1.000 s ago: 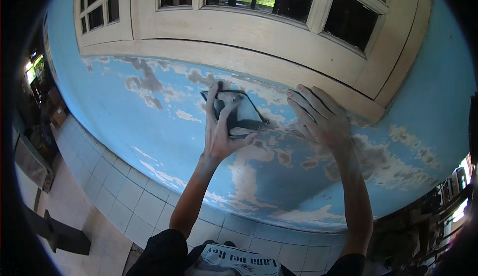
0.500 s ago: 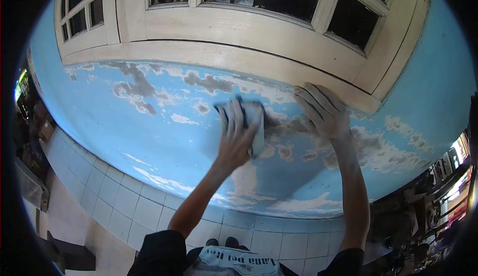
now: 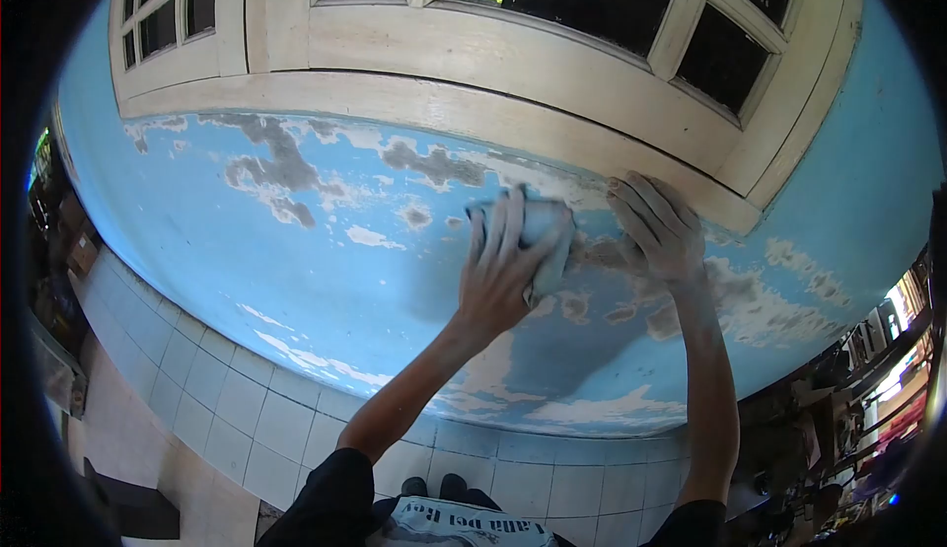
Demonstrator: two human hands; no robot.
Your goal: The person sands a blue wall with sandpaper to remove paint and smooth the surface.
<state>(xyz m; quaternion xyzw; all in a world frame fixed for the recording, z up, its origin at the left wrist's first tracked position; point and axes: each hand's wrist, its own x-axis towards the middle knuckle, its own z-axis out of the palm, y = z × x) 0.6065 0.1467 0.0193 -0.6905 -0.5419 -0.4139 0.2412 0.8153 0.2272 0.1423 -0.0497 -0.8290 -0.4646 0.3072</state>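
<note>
My left hand [image 3: 501,269] presses a folded, dusty sheet of sandpaper [image 3: 548,231] against the blue wall [image 3: 395,281]. Its fingers spread over the sheet, and a dark edge shows near the fingertips. Around it the paint is worn to white and grey patches [image 3: 434,164]. Higher and to the right, my right hand [image 3: 663,229] lies flat with fingers stretched out, its fingertips at the lower edge of the cream window frame [image 3: 552,123]. Nothing shows in that hand. Both hands look coated in pale dust.
Paned window shutters [image 3: 395,44] fill the top of the view. Below the wall runs a tiled floor [image 3: 276,419], where my feet [image 3: 434,486] stand. A dark piece of furniture [image 3: 133,508] is at lower left, and cluttered items [image 3: 838,429] line the right side.
My left hand has slid a little to the right along the wall with the sandpaper. My right hand stays at the frame's edge, while the view has shifted slightly.
</note>
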